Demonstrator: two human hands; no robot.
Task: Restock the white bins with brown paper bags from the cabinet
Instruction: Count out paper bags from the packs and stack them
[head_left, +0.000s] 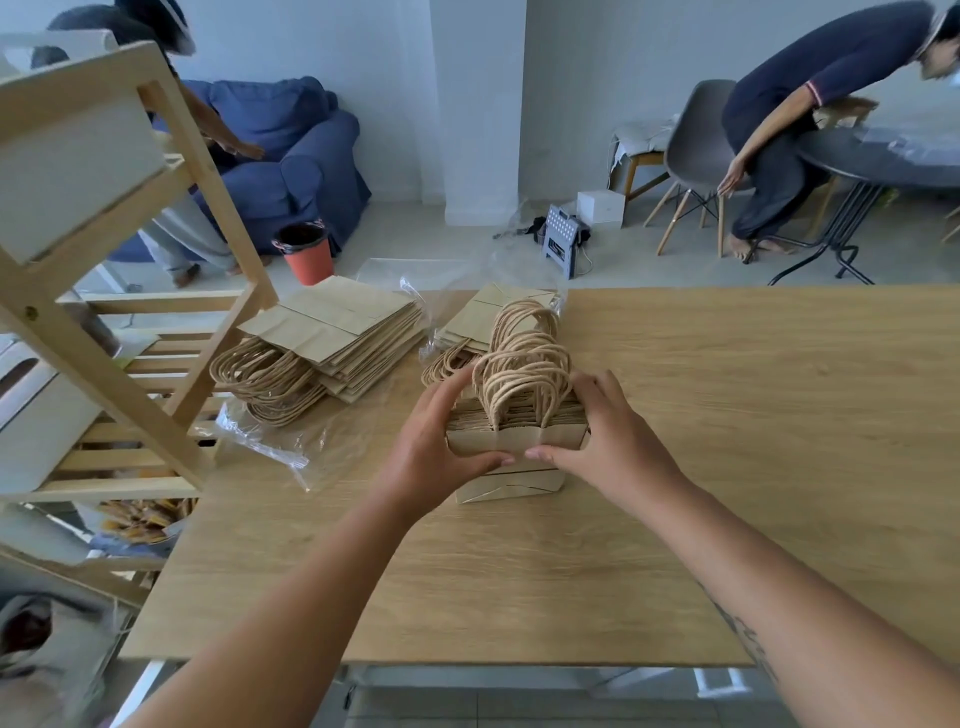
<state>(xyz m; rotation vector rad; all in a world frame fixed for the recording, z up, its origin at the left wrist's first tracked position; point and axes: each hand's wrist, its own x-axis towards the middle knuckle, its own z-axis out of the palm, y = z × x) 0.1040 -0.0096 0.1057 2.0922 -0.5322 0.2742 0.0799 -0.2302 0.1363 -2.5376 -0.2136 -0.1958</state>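
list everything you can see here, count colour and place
held bag bundle: one, brown, upright between both hands
flat bag stack: one, brown, table's left
rear bag stack: one, brown, behind bundle
plastic wrap: one, clear, table's left edge
table: one, light wood, foreground
shelf rack: one, pale wood, left
white bins: two visible, on rack
armchair: one, blue, back left
bucket: one, orange, floor
bending person: one, dark clothes, back right
second person: one, blue top, back left
left hand: grips bundle's left side
right hand: grips bundle's right side

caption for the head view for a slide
Left hand and right hand grip an upright bundle of brown paper bags on the wooden table; a flat stack lies behind it.
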